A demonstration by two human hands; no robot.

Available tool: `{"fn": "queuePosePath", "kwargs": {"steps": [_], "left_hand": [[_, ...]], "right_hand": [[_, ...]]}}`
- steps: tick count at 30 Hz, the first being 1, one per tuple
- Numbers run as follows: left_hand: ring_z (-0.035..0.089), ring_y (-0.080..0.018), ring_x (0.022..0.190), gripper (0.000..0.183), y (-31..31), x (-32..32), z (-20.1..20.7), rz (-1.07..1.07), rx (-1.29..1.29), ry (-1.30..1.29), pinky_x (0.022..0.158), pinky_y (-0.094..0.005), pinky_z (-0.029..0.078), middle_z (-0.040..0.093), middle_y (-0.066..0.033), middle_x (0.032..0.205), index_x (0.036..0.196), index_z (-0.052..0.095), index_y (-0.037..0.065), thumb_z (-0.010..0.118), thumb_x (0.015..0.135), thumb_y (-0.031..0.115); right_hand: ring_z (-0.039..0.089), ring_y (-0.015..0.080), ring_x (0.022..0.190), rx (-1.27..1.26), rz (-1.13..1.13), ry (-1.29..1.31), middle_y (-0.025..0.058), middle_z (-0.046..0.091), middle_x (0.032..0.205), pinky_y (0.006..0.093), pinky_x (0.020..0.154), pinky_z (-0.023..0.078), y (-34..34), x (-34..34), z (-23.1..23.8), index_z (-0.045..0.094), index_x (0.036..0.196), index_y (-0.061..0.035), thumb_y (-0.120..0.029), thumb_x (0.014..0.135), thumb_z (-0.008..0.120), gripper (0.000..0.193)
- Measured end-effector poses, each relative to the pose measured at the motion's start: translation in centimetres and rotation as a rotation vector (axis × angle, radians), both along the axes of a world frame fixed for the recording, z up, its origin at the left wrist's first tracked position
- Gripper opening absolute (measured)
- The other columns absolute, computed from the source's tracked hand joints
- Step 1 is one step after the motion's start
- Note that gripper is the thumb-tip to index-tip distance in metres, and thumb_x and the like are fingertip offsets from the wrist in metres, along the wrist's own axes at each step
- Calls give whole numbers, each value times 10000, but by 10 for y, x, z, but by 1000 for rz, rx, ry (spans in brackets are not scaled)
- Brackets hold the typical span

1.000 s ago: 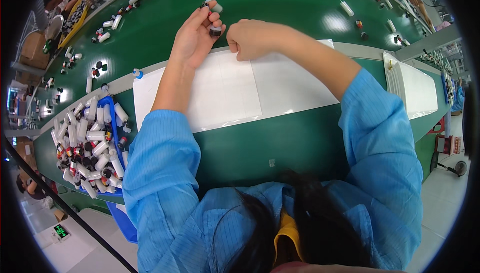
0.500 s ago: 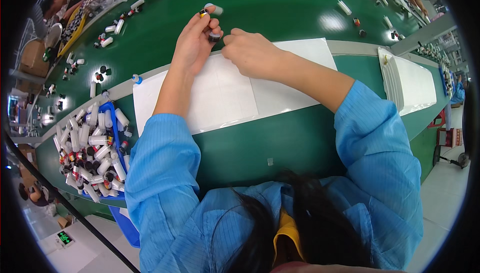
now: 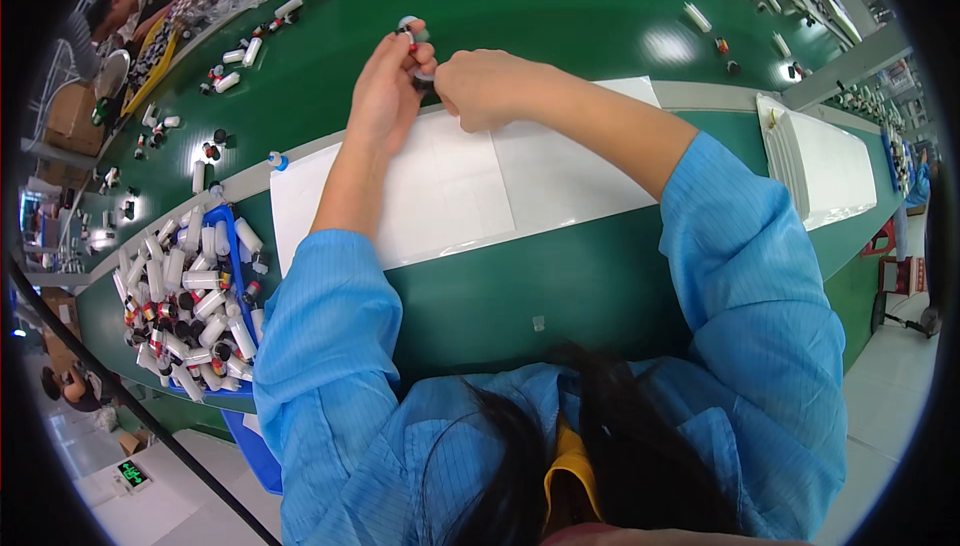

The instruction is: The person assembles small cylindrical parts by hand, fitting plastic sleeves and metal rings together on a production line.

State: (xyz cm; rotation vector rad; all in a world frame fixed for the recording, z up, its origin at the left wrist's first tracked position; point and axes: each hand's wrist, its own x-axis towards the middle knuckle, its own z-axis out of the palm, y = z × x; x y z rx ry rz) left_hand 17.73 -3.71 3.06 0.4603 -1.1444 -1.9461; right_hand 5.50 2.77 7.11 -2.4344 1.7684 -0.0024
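Small cylinder (image 3: 412, 34) above white sheets (image 3: 450, 186)

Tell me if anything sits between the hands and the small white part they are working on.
Nothing visible does. The left hand pinches the small white part in its fingertips, and the right hand meets it at the part's lower end, above the white sheet.

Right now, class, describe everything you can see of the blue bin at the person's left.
The blue bin sits at the table's near left edge, beside the white sheet. It looks like plastic; only parts of its rim show. It is heaped with small white tubes, many with red or black ends, lying every way. Neither hand touches it.
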Motion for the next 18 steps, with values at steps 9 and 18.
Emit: {"fn": "queuePosePath", "kwargs": {"steps": [9,18], "left_hand": [[392,-120,738,237,6,-3,6,-73,-65,25,742,-268,349,436,-22,770,1096,448,27,390,896,140],[408,-134,761,335,41,-18,17,-230,-93,139,821,-330,351,402,-18,792,1184,387,47,380,857,122]], "right_hand": [[556,223,677,-138,116,-151,90,584,745,337,561,451,23,-24,-23,532,682,-40,-10,657,556,46],[493,89,683,-99,-213,-2141,1,562,726,203,674,364,60,-36,2,555,770,-85,-154,793,626,101]]}}
